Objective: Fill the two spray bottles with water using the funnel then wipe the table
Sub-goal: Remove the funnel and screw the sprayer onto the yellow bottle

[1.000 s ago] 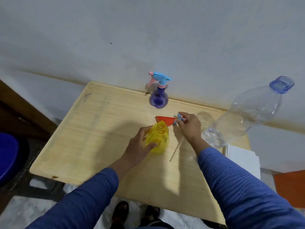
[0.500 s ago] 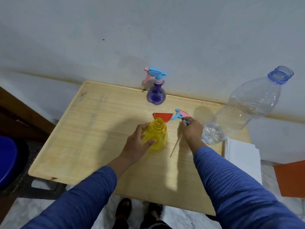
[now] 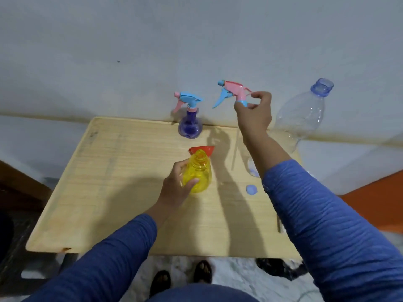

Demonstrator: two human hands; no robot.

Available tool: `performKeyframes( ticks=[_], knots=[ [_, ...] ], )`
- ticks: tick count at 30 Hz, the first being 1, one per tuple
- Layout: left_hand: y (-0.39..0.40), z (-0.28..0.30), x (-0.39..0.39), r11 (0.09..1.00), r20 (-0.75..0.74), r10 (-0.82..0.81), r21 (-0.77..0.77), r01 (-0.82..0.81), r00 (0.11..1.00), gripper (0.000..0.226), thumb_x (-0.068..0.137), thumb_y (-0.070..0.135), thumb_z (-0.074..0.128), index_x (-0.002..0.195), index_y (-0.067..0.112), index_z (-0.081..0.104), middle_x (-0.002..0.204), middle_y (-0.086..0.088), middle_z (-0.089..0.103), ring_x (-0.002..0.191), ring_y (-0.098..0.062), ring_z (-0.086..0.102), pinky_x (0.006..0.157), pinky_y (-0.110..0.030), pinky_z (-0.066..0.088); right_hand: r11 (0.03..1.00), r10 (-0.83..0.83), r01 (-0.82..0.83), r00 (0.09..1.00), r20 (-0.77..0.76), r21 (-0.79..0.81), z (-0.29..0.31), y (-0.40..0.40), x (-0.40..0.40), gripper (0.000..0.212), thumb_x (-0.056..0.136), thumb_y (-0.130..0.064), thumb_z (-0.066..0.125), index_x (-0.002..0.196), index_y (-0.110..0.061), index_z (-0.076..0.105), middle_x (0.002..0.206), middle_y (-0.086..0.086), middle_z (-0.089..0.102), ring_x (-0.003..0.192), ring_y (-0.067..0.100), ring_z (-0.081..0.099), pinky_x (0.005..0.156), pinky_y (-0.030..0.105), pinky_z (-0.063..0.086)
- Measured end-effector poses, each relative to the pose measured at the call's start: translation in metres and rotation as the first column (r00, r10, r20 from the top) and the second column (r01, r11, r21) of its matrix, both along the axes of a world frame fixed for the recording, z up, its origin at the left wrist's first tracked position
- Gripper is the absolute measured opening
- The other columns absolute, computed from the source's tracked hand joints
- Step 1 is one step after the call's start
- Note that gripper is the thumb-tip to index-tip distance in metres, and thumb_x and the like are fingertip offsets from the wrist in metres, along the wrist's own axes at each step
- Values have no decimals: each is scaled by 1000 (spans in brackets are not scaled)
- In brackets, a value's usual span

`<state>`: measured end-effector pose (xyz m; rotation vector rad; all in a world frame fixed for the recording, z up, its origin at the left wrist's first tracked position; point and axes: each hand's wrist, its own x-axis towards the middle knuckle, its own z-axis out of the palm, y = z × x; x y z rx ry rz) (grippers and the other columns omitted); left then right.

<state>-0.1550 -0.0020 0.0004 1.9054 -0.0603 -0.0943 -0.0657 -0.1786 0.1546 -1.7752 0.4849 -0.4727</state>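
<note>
My left hand (image 3: 177,186) grips the yellow spray bottle (image 3: 198,172), which stands upright and uncapped in the middle of the wooden table (image 3: 122,192). Behind it lies the red funnel (image 3: 209,149), partly hidden by the bottle's neck. My right hand (image 3: 255,114) holds the pink and blue spray head (image 3: 232,90) up in the air, its thin dip tube (image 3: 235,151) hanging down toward the table. The purple spray bottle (image 3: 189,125) stands capped at the table's far edge by the wall.
A large clear plastic water bottle (image 3: 305,114) with an open blue neck stands at the right, partly hidden by my right arm. Its blue cap (image 3: 251,189) lies on the table. My feet show below the near table edge. An orange surface (image 3: 375,199) is at the right.
My right hand has lifted the spray head from the table, just right of the funnel, high above the table, with its tube trailing. My left hand stays on the yellow bottle.
</note>
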Motion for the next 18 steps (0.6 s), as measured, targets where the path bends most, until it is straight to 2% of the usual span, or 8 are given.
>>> performKeyframes(
  ticks=[3,6,12,18],
  knots=[
    [-1,-2,1,997,-31,8,-77,-10,999,55,72,37,66,121,39,42,120,11,55,114,-6,53,86,-14,39,986,60,-67,997,52,152,33,11,-4,45,77,-16,66,110,-29,39,84,3,63,77,20,63,73,32,52],
    [1,-4,2,997,-15,-19,-80,18,1000,55,73,39,66,121,42,40,122,8,55,112,-5,52,89,-18,41,972,75,-96,992,102,217,44,22,-10,56,77,-10,66,116,-33,33,86,2,62,80,20,65,81,37,56],
    [4,-13,6,999,8,-27,-21,27,1000,56,74,46,66,122,48,37,122,8,56,118,-12,51,99,-35,44,967,35,-69,989,141,245,46,34,-18,70,80,-12,67,134,-33,28,96,6,63,86,21,65,86,41,55],
    [4,-15,7,999,31,-29,-26,30,999,55,79,35,70,125,40,39,125,6,56,119,-13,51,100,-36,45,983,25,-53,986,162,173,42,43,-26,68,82,-14,67,135,-32,29,94,-1,58,81,15,64,80,35,55]
  ],
)
